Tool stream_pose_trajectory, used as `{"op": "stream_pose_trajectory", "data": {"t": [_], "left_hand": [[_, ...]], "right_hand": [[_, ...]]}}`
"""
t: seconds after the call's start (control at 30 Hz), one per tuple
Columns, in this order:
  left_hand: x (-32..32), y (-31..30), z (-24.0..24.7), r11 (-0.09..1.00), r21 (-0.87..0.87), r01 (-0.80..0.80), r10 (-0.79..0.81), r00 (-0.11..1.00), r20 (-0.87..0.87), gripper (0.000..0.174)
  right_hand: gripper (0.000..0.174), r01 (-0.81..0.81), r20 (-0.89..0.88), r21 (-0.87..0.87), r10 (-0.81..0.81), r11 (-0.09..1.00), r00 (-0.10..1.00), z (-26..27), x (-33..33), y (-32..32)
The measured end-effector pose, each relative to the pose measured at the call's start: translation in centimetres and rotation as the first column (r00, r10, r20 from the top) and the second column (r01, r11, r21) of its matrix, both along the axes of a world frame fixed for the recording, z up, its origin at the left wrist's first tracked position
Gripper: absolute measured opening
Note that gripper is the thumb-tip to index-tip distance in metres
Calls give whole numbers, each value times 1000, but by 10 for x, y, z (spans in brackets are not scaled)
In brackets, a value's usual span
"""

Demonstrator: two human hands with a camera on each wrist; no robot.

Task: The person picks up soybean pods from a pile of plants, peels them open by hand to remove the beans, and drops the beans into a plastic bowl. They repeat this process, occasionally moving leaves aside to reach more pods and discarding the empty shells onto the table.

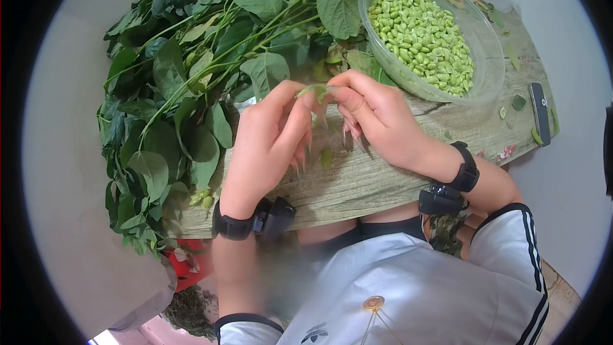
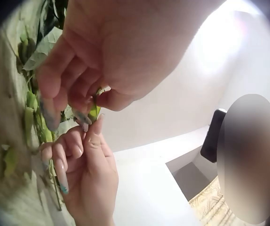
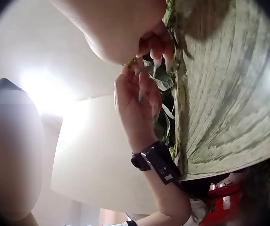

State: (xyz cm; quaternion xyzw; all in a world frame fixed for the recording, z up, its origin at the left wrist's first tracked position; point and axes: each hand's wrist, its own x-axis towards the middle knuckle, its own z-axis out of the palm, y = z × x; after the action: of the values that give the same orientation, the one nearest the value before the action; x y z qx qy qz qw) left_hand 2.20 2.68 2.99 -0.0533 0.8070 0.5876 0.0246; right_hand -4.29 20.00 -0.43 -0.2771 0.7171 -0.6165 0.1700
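Note:
Between the two hands, above the table's front part, is a small green pod (image 1: 314, 91). The left hand (image 1: 267, 142) pinches one end of it between thumb and forefinger, and the right hand (image 1: 382, 115) pinches the other end. In the left wrist view the pod (image 2: 95, 111) shows yellow-green between the left hand (image 2: 111, 56) above and the right hand (image 2: 90, 174) below. From the right wrist the pod is mostly covered by the fingers of the right hand (image 3: 125, 33) and left hand (image 3: 137, 101).
A clear round tub (image 1: 488, 70) of shelled green beans (image 1: 421, 38) stands at the back right. Leafy stalks (image 1: 169, 70) cover the table's left and back. A dark handled tool (image 1: 541, 115) lies at the right edge, with loose pods near it. Something red (image 1: 188, 265) is below the table.

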Motion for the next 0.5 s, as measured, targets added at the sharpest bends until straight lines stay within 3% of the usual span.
{"op": "stream_pose_trajectory", "data": {"t": [0.1,0.17,0.2,0.23,0.3,0.33,0.4,0.47,0.5], "left_hand": [[-1,-1,-3,991,-107,-84,70,989,-127,25],[-3,-7,-6,985,-82,-153,131,966,-221,25],[-4,-9,-8,976,-52,-213,188,932,-309,26],[-6,-10,-9,974,-47,-221,196,929,-314,26],[-5,-13,-9,972,-3,-233,221,925,-309,26],[-5,-12,-9,969,-5,-247,236,934,-269,28],[-6,-13,-11,981,-35,-192,174,942,-286,28],[-7,-17,-12,993,-114,-31,0,966,-259,30],[-3,-16,-11,993,-108,-41,11,964,-266,30]], "right_hand": [[22,-2,2,2,2,1000,1000,2,0,1],[24,-13,-6,28,14,1000,1000,7,-3,3],[25,-62,53,28,60,998,997,10,-4,6],[25,-111,110,25,107,994,988,16,-6,10],[31,-365,167,-89,375,927,912,46,-12,29],[31,-375,162,-88,385,923,909,47,-11,37],[36,-273,186,-358,355,893,916,50,-4,57],[42,-142,228,-590,333,795,915,52,5,75],[45,-65,252,-688,321,723,913,57,10,78]]}}
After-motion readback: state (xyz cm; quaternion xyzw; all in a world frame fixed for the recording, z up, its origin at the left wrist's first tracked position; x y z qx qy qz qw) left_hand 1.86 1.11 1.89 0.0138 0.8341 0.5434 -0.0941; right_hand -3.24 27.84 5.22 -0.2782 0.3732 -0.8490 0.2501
